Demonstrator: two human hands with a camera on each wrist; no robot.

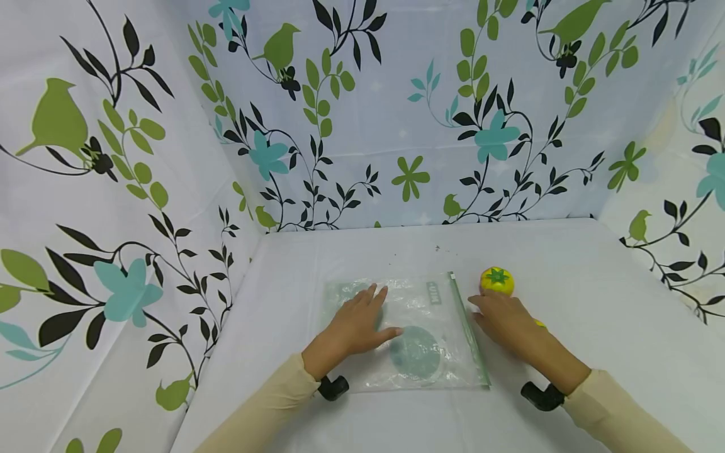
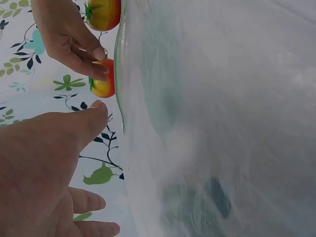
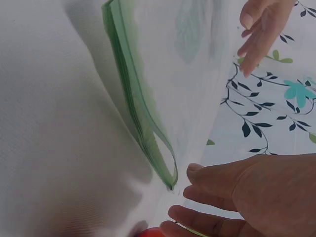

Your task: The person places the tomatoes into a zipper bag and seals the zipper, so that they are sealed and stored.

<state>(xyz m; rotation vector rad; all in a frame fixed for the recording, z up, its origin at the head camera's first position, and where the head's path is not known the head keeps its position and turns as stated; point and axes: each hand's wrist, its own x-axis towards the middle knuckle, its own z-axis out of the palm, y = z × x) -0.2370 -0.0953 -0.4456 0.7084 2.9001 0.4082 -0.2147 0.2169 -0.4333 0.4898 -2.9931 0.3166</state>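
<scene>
A clear plastic zip bag with pale blue-green printed shapes lies flat, its green zip edge toward the right. Fingers spread, my left hand is over the bag's left half and holds nothing. Just beyond the zip edge, my right hand has loosely bent fingers beside the bag's far corner, shown in the right wrist view. At its fingertips is a yellow-and-red toy tomato with a green leafy top, overlapped by the fingers in the left wrist view. A second toy tomato is mostly hidden behind the right wrist in the head view.
The white-covered table holds the bag and the toy tomatoes. Hanging cloth printed with leaves and birds stands behind it and along both sides. A black wrist mount sits under the left wrist, another under the right.
</scene>
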